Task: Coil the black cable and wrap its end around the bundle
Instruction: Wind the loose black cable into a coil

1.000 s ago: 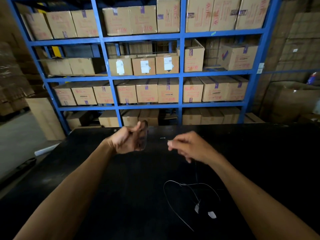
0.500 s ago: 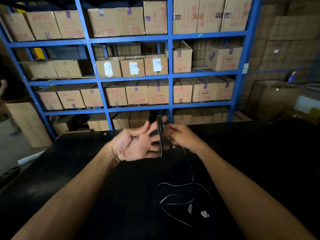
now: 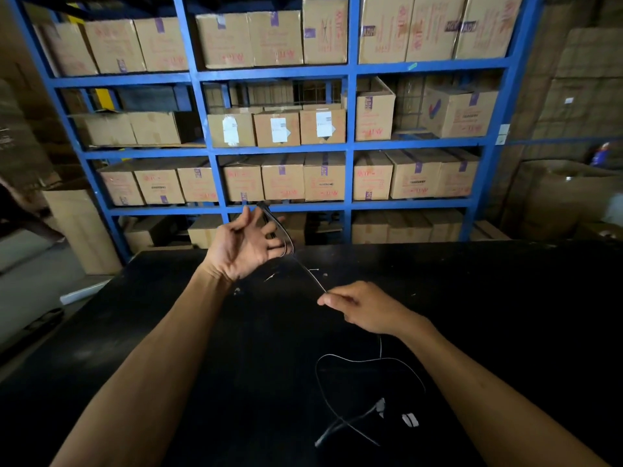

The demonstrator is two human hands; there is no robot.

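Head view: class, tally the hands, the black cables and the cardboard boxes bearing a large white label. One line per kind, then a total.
Hands: 2 (left hand, right hand)
Black cable: 1
White-labelled boxes: 3
Total: 6

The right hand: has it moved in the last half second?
Yes. The right hand has pulled back from the left hand, toward the person over the black table, drawing the black cable taut.
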